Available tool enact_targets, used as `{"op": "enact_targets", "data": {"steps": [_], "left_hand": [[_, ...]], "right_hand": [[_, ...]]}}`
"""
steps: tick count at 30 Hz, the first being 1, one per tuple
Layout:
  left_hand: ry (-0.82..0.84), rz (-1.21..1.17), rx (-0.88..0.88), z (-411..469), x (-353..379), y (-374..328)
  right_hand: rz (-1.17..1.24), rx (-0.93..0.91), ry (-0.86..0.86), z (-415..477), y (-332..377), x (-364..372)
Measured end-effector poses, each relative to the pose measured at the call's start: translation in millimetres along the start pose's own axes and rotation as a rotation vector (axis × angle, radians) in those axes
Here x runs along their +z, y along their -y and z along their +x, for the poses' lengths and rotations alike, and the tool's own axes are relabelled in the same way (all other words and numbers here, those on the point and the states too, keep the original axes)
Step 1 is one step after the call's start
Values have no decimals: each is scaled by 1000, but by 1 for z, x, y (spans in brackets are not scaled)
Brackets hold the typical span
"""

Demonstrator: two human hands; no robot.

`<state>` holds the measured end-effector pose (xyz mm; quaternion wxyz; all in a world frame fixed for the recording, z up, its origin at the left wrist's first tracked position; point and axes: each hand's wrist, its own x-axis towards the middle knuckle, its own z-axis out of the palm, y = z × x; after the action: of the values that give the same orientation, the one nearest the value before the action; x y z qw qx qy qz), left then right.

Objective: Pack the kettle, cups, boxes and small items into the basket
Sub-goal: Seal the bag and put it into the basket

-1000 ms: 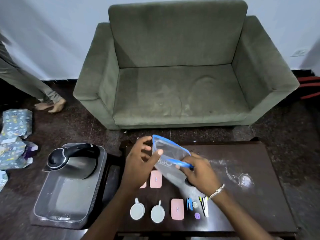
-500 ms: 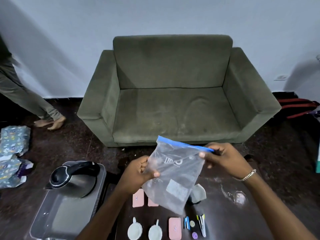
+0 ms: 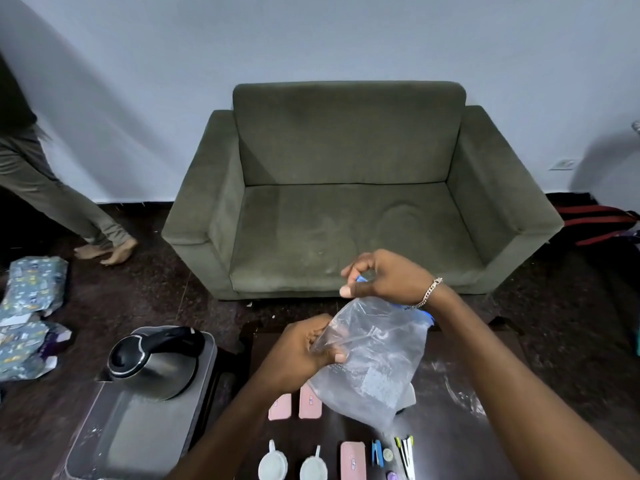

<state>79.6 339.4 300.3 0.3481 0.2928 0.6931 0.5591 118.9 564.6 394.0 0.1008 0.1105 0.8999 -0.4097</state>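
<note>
Holding a clear plastic zip bag [image 3: 374, 365] with a blue seal strip up above a dark wooden low table [image 3: 467, 393], in front of a green fabric sofa [image 3: 346, 188]. Gripping the bag's left edge in the left hand [image 3: 304, 355], fingers curled round a gathered fold of the film, thumb pressing on it from the near side. Pinching one end of the blue strip in the right hand [image 3: 384, 278], fingers bent close together above the bag's mouth, a bit of blue showing between thumb and fingertips, more blue showing under the wrist. Letting the rest of the bag hang slack below both hands, its lower corner drooping toward the tabletop.

Working well apart from a round steel kettle [image 3: 156, 365] with a black lid and handle, standing upright in the far end of a grey rectangular basket [image 3: 138, 441] just left of the table. Holding the bag just above two pink flat boxes [image 3: 310, 405] lying side by side. Touching none of the things along the table's near edge: two white cups [image 3: 273, 464], a third pink box [image 3: 353, 462], and a cluster of small items [image 3: 377, 453] too small to tell apart.
</note>
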Motion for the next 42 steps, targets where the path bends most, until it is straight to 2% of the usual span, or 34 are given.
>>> {"op": "enact_targets", "data": {"steps": [2, 5, 7, 9, 11, 13, 15, 17, 21, 27, 35, 42], "left_hand": [[-1, -15, -26, -3, -3, 1], [-9, -102, -23, -9, -6, 3], [-53, -193, -10, -9, -7, 3], [-95, -266, 12, -8, -7, 2], [-132, -316, 32, -5, -5, 1], [-157, -354, 49, -3, -3, 1], [-166, -373, 49, 0, 0, 3], [-148, -368, 44, 2, 2, 6], [-164, -369, -20, 0, 9, 17], [-169, -225, -2, -6, 9, 26], [-204, -191, -131, -16, 17, 44], [-288, 116, -72, -16, 23, 51]], "right_hand": [[203, -44, -165, 7, -7, -2], [323, -80, -581, 6, -18, -6], [333, -28, -849, -8, -27, -3], [476, 77, -976, -30, -38, 11], [617, 260, -908, -52, -54, 36], [764, 380, -700, -70, -70, 65], [978, 351, -548, -80, -80, 88], [1079, 253, -506, -84, -81, 99], [975, 125, -572, -87, -81, 101], [779, 50, -480, -95, -97, 104], [626, 227, -533, -107, -100, 115], [250, 304, -577, -105, -96, 121]]}}
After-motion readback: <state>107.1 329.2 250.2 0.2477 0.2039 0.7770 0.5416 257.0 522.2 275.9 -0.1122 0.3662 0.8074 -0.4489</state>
